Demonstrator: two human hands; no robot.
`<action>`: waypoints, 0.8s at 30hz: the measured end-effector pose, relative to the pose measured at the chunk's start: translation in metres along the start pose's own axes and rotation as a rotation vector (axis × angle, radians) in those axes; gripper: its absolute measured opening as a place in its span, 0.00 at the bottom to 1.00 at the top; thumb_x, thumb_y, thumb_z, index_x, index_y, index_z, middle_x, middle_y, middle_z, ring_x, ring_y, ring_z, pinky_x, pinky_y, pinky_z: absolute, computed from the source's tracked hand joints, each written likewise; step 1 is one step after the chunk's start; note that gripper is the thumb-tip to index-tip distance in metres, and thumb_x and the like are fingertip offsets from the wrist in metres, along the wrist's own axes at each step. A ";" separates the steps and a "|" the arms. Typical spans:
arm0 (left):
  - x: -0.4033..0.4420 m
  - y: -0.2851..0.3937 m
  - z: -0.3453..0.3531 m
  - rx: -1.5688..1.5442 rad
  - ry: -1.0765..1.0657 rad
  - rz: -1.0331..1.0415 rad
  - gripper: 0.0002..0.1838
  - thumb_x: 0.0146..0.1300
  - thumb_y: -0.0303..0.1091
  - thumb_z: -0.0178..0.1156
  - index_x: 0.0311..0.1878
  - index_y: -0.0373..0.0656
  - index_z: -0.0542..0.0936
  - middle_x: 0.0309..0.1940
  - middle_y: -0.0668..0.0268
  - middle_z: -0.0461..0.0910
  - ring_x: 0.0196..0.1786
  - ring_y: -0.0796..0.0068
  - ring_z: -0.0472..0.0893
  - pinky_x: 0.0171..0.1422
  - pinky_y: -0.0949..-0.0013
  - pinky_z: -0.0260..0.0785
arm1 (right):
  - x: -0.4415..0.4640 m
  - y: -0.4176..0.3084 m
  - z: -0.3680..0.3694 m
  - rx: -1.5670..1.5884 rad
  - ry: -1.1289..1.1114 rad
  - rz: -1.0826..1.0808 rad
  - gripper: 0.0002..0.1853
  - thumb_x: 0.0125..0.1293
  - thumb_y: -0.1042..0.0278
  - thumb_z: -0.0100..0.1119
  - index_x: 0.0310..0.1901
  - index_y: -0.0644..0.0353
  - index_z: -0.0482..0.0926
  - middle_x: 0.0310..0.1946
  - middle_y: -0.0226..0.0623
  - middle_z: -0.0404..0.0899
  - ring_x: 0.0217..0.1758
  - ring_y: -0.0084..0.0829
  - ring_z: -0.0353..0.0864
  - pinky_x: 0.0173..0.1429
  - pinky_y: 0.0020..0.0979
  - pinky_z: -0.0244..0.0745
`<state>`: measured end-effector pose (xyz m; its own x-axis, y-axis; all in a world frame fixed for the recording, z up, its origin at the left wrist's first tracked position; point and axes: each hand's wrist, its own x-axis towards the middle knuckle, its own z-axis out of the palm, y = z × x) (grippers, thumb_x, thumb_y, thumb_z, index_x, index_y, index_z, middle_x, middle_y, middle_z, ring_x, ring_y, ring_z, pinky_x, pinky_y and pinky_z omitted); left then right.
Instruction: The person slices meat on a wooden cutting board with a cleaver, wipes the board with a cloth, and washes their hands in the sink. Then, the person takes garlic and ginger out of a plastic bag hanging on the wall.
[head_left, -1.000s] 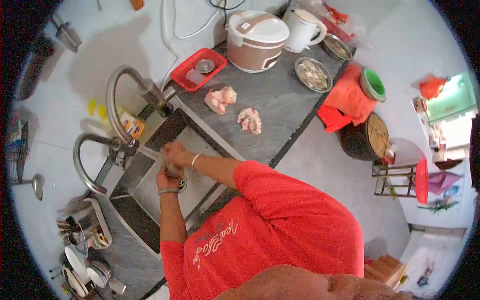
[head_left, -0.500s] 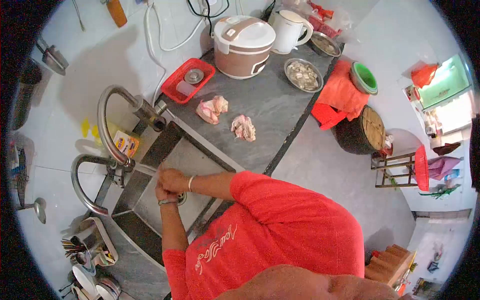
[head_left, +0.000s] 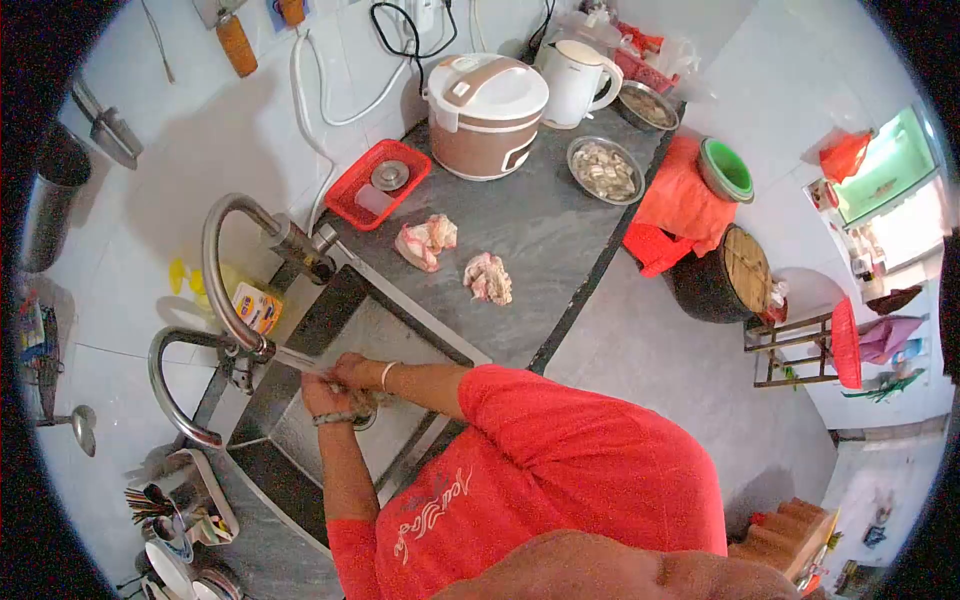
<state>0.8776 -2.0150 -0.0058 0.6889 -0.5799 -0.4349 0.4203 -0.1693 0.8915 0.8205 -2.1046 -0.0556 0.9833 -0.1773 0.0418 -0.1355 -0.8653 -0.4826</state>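
Note:
Over the sink (head_left: 400,318), water runs from the curved metal faucet (head_left: 213,250) onto my hands. My left hand (head_left: 322,394), with a grey band at its wrist, is under the stream with its fingers drawn in. Touching or almost touching it is my right hand (head_left: 350,370), which has a pale bangle at the wrist and curled fingers. Blur and splashing water hide whatever may be between them. On the counter beyond the sink lie two crumpled pinkish-white pieces, a larger one (head_left: 426,242) and a smaller one (head_left: 488,278).
A red basket (head_left: 350,208), a rice cooker (head_left: 480,135), a white kettle (head_left: 570,90) and a metal bowl of pale pieces (head_left: 605,172) stand on the counter. A yellow bottle (head_left: 255,308) sits behind the faucet. Utensils fill a rack (head_left: 225,500) at lower left.
My hands have shifted: the right no longer covers the left as closely, and the left is more directly under the water. The view has tilted slightly, so the counter things appear lower.

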 end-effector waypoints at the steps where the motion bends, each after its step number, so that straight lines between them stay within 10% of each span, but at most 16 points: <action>1: 0.000 0.000 -0.002 0.146 -0.025 0.152 0.16 0.65 0.39 0.50 0.50 0.38 0.73 0.44 0.59 0.76 0.44 0.63 0.77 0.46 0.61 0.71 | 0.001 0.003 0.002 0.028 -0.008 0.018 0.12 0.59 0.63 0.51 0.35 0.63 0.79 0.30 0.50 0.79 0.32 0.43 0.82 0.33 0.43 0.76; 5: -0.001 0.006 0.001 0.570 -0.083 0.628 0.16 0.64 0.40 0.53 0.48 0.38 0.73 0.39 0.62 0.77 0.40 0.68 0.77 0.41 0.65 0.71 | 0.007 -0.003 -0.008 0.739 0.038 0.324 0.13 0.54 0.64 0.57 0.40 0.58 0.77 0.42 0.48 0.78 0.46 0.40 0.78 0.43 0.42 0.74; 7: -0.015 0.008 0.010 -0.107 -0.075 0.200 0.15 0.63 0.38 0.56 0.48 0.39 0.74 0.37 0.64 0.78 0.39 0.71 0.78 0.38 0.66 0.71 | -0.005 -0.032 -0.060 1.416 0.008 0.778 0.12 0.57 0.64 0.56 0.41 0.60 0.76 0.45 0.47 0.77 0.49 0.41 0.76 0.47 0.41 0.73; 10: -0.018 -0.002 -0.009 -0.073 -0.112 -0.181 0.13 0.63 0.35 0.55 0.47 0.37 0.75 0.39 0.63 0.79 0.38 0.70 0.78 0.38 0.67 0.72 | -0.006 -0.028 -0.072 1.576 0.065 0.902 0.15 0.61 0.60 0.54 0.44 0.62 0.75 0.50 0.45 0.75 0.54 0.44 0.73 0.56 0.39 0.69; 14: 0.018 -0.045 -0.049 0.700 -0.080 0.476 0.08 0.62 0.31 0.55 0.37 0.35 0.77 0.33 0.63 0.78 0.34 0.69 0.78 0.35 0.68 0.72 | -0.003 0.004 -0.017 0.771 0.238 0.342 0.18 0.63 0.59 0.51 0.48 0.62 0.74 0.56 0.46 0.70 0.58 0.43 0.70 0.63 0.37 0.64; 16: -0.006 -0.004 -0.033 1.533 -0.050 0.587 0.08 0.60 0.29 0.54 0.29 0.35 0.78 0.28 0.60 0.79 0.27 0.68 0.76 0.32 0.68 0.71 | -0.007 0.010 -0.027 -0.303 -0.187 -0.141 0.24 0.63 0.56 0.51 0.55 0.63 0.71 0.60 0.46 0.66 0.61 0.41 0.67 0.65 0.34 0.63; 19: 0.045 -0.051 -0.065 1.005 0.028 0.985 0.10 0.58 0.32 0.54 0.24 0.37 0.77 0.23 0.60 0.78 0.23 0.64 0.75 0.30 0.66 0.70 | 0.011 0.019 0.005 0.215 -0.365 0.175 0.27 0.60 0.55 0.53 0.57 0.65 0.69 0.59 0.48 0.67 0.61 0.42 0.67 0.65 0.34 0.62; 24: 0.045 -0.039 -0.053 1.132 0.194 0.753 0.13 0.58 0.36 0.53 0.26 0.35 0.77 0.24 0.57 0.78 0.24 0.61 0.75 0.32 0.62 0.71 | -0.020 -0.020 -0.069 0.581 -0.135 0.412 0.28 0.57 0.56 0.57 0.55 0.66 0.70 0.58 0.50 0.69 0.59 0.43 0.70 0.62 0.37 0.64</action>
<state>0.9238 -1.9924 -0.0672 0.6443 -0.7161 0.2685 -0.7305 -0.4724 0.4932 0.7952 -2.1162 0.0139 0.8779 -0.3432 -0.3340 -0.4486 -0.3450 -0.8245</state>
